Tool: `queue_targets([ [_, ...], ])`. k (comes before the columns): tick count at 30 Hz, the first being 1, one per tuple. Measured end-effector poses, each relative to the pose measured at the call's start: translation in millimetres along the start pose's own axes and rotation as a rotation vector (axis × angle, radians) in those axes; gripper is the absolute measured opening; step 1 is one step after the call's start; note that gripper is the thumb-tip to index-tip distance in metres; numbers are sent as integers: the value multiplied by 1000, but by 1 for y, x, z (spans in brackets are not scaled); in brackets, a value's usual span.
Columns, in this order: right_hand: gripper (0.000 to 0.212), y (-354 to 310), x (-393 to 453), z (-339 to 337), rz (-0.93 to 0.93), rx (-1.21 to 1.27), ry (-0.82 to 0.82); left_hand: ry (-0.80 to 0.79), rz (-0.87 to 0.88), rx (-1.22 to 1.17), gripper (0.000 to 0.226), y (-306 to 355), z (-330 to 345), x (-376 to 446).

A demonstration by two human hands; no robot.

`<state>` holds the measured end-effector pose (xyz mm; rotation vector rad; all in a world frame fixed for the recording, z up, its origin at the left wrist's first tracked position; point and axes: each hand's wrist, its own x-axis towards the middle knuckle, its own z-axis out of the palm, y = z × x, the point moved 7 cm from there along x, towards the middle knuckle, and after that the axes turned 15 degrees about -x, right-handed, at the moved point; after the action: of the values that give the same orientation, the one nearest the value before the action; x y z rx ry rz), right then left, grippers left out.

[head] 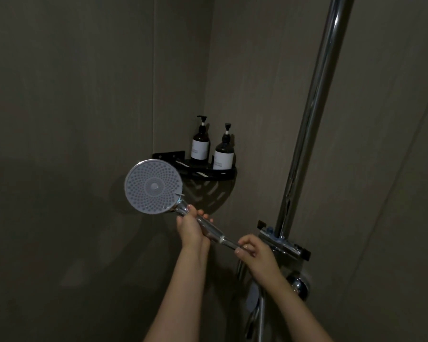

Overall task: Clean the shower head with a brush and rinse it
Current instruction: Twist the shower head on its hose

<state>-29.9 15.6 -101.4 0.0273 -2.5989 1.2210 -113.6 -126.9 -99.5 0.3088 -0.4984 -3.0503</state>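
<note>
Your left hand [190, 227] and right hand [253, 250] are bare, no gloves, rings or watch, and both forearms are unsleeved.

You hold the shower head [153, 186] out in front of you, its face turned toward you, up and to the left of both hands. Your left hand [192, 227] grips the handle just below the head; your right hand [253, 250] grips the handle's lower end, to the right. Behind the head, in the wall corner, a shelf [208, 172] carries two bottles [200, 144] side by side. The rail [311, 114] rises at right, with the mixer [282, 243] just right of your right hand
</note>
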Motion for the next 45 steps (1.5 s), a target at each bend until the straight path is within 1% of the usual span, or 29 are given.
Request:
queue_targets([
  [3,17,-2,0,3,-7,-137,12,0,21,-4,2,1,2,-1],
  [6,25,-2,2,8,1,-225,22,-13,42,-8,2,3,5,-2],
  [7,27,-2,2,10,3,-249,29,-13,48,-10,5,4,5,-3],
  [9,31,-3,1,12,24,-225,46,-12,54,-24,7,5,5,-4],
  [12,34,-2,0,13,66,-114,73,-19,30,-53,4,5,8,-3],
  [13,32,-3,0,13,51,-103,79,-21,14,-65,6,4,9,-1],
  [16,16,-4,-2,12,-24,-62,105,-18,-15,-83,8,-1,9,4],
  [18,17,-4,-2,9,-36,-43,128,-16,-16,-74,5,-4,8,7],
  [20,19,-4,-1,5,-27,-102,139,-14,-24,-63,3,-7,6,8],
  [24,26,-5,0,3,-11,-301,106,-6,-19,-46,1,-10,7,7],
  [26,31,-7,1,4,0,-333,88,-9,-12,-40,6,-11,6,7],
  [28,36,-2,3,8,72,-253,16,-5,-13,-40,11,-11,2,6],
  [31,40,9,-1,14,278,34,-141,13,-29,-39,15,-13,-4,4],
  [32,38,10,-2,16,292,99,-160,21,-35,-42,16,-14,-7,4],
  [33,32,8,-2,16,265,114,-150,25,-42,-50,16,-15,-7,5],
  [35,12,7,-1,11,149,18,-55,26,-58,-68,14,-17,-7,6],
  [36,10,5,-1,9,88,-29,-5,27,-61,-73,14,-17,-7,7],
  [39,14,1,-2,4,18,-165,83,13,-48,-71,10,-19,-5,7],
  [40,22,1,-2,3,21,-212,104,5,-50,-64,10,-20,-3,6],
  [42,38,3,-2,-1,99,-192,121,-7,-68,-49,12,-24,-1,5],
  [43,41,4,-2,-1,134,-155,111,-7,-72,-43,12,-25,0,5],
  [44,39,6,-1,0,134,-131,95,-6,-68,-39,11,-25,0,5],
  [45,32,5,-1,3,109,-117,78,-8,-63,-38,10,-24,1,5],
])
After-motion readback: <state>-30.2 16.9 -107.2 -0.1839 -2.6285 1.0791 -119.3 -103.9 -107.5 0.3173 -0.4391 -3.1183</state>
